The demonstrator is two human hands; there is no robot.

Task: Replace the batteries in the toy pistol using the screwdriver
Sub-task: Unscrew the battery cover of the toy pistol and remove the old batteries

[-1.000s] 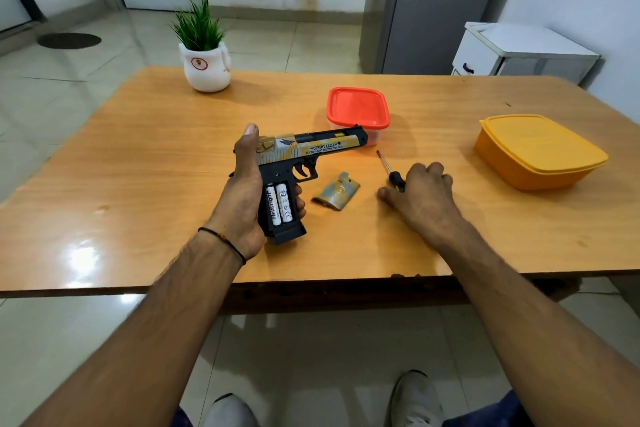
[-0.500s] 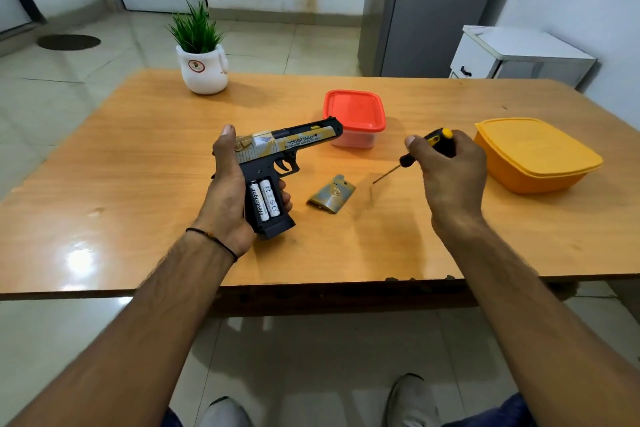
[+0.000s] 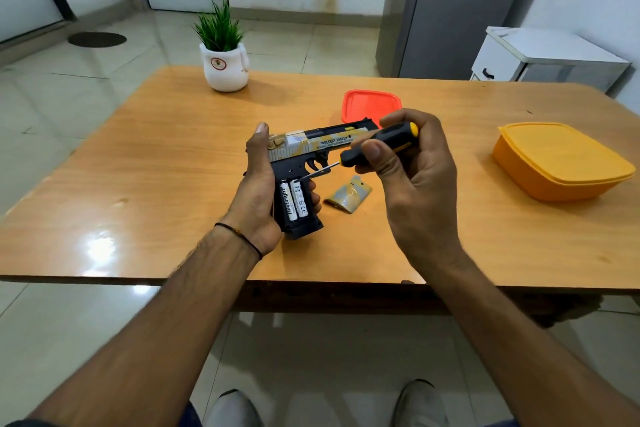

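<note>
Here, towards the far left of the light-brown wooden table [image 3: 156, 149], a small green plant stands in a white ceramic pot [image 3: 225, 68], well apart from everything else; nearer the front edge the left hand [image 3: 258, 194], with a thin black thread band [image 3: 239, 236] round its wrist, is wrapped about the grip of the black-and-gold plastic toy pistol [image 3: 311, 146], thumb straight up behind the slide and fingertips curling round the front of the grip; the pistol is held above the table with its barrel pointing right, and its grip side is uncovered, so two white cylindrical batteries [image 3: 293, 199] show side by side in the open compartment; just right of the pistol's butt a gold curved plastic grip cover [image 3: 348, 198] lies loose on the wood; above it the black-handled screwdriver [image 3: 377, 144] with a yellow end cap slants down to the left, its metal tip at the upper end of the right-hand battery, though whether it touches cannot be told; the right hand [image 3: 419, 184] clamps the handle between thumb and curled fingers; behind the muzzle sits a small square box with a red lid [image 3: 370, 104], partly hidden; well to the right rests a larger orange plastic lidded box [image 3: 561, 163]; beyond the table's far right corner stands a white cabinet [image 3: 547, 57]
</note>
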